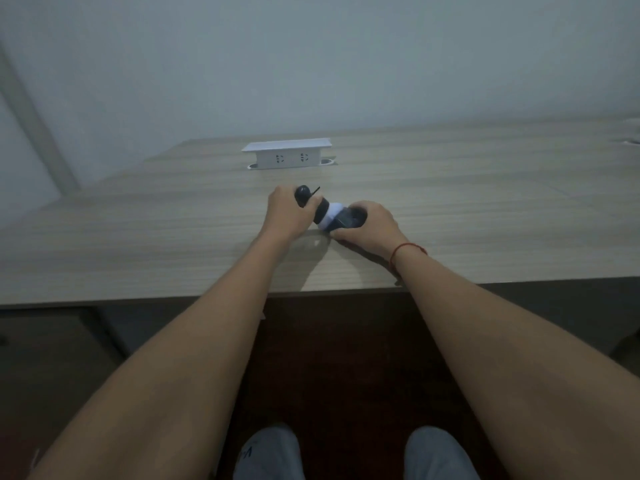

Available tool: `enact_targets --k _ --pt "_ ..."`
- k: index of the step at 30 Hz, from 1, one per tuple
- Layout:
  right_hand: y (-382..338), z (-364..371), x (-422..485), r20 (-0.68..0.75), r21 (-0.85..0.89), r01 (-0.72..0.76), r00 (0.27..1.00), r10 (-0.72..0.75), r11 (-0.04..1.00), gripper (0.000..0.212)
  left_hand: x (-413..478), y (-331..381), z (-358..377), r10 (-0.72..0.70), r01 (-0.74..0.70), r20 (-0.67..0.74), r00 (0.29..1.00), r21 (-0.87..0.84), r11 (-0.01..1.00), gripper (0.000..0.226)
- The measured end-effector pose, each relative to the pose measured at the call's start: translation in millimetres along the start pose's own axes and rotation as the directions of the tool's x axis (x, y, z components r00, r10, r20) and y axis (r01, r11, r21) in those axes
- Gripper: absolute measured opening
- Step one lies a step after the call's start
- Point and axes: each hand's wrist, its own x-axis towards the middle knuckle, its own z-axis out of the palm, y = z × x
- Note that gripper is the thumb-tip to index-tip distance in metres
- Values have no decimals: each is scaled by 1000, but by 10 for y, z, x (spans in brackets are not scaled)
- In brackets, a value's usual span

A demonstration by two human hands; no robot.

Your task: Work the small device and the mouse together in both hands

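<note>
Near the frame's centre, above the desk (173,237), the left hand (285,216) curls round the dark end of a sock bundle (330,216) and the right hand (367,225) grips its other end, so uneven pulling could probably undo the roll.

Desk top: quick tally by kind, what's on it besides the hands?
Dark navy and white rolled sock bundle, gripped by left hand and right hand: 1
White pop-up socket box on wooden desk: 1
Total: 2
</note>
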Motion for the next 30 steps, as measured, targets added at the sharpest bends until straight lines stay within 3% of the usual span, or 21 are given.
enact_targets --k 2,6,10,14,19,24,28,30 --pt "-5 -26 -19 43 60 -5 999 3 998 56 44 -10 -43 -2 4 -27 1000 72 997 26" --pt "-61 -114 -68 109 193 -39 994 18 980 56 75 77 -36 51 -49 -61 997 33 998 26" --pt "-60 -137 -96 153 275 -60 988 18 959 57 59 42 -3 -21 27 -63 998 95 995 25" --pt "-58 -92 -64 119 233 -18 993 -10 972 49 91 93 -23 33 -32 -64 997 7 999 25" --pt "-67 -96 -60 171 296 -69 985 18 953 48 113 -47 -28 -52 51 15 999 73 996 26" --pt "-56 -147 -45 164 224 1 986 -39 975 53 3 -6 -5 48 -59 -113 992 -100 993 28" --pt "-42 -184 -18 201 219 -23 979 -22 975 61 31 -73 -35 35 -39 57 998 61 997 24" --pt "-17 -196 11 177 205 -13 984 -24 979 64 59 -54 -87 34 -38 47 998 81 996 27"
